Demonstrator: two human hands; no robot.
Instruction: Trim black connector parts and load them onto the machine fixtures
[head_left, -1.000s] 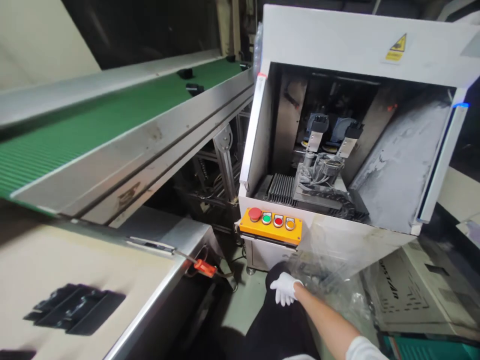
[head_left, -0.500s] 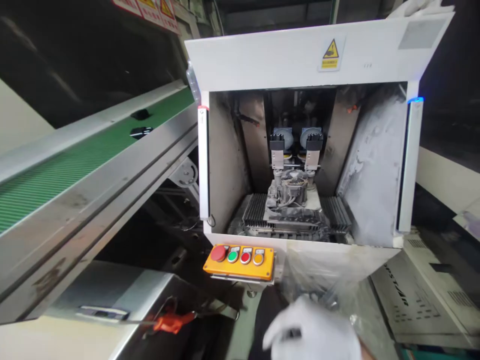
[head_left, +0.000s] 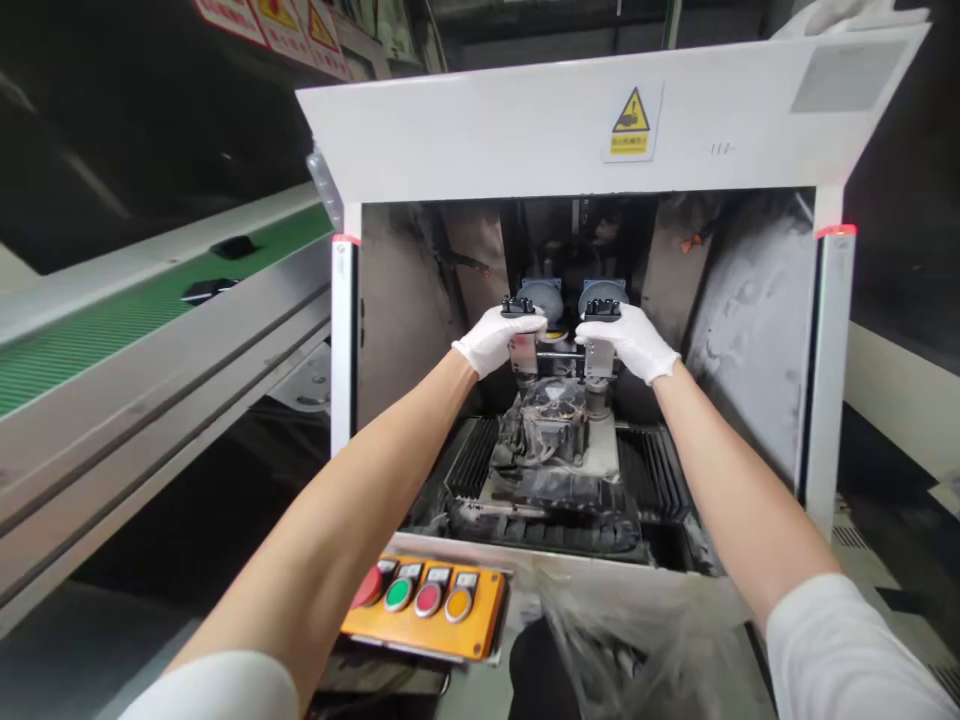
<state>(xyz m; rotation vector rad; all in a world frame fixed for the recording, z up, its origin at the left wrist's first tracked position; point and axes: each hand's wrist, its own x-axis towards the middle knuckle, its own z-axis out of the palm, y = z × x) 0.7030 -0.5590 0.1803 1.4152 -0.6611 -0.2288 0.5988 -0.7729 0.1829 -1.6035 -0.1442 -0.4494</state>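
Both hands wear white gloves and reach inside the white-framed machine [head_left: 480, 130]. My left hand [head_left: 498, 338] has its fingers closed round the black piece [head_left: 519, 306] on top of the left metal fixture [head_left: 523, 354]. Round the matching black piece [head_left: 602, 309] on the right metal fixture [head_left: 599, 358], my right hand [head_left: 630, 340] is closed too. Each black piece still sits on its fixture. Behind them are two round grey discs, the left disc [head_left: 550, 300] and the right disc [head_left: 592, 291].
A green conveyor [head_left: 112, 320] with dark pieces [head_left: 210, 289] runs along the left. The orange button panel [head_left: 480, 612] is below the opening, under my left forearm. Light bars stand on both sides of the opening, the right bar [head_left: 831, 370] lit red on top. Clear plastic film [head_left: 660, 640] hangs below.
Both hands are now inside the machine on the black pieces; before, only one blurred gloved hand showed low down. The right bar's top light went from blue to red. The view has moved closer.
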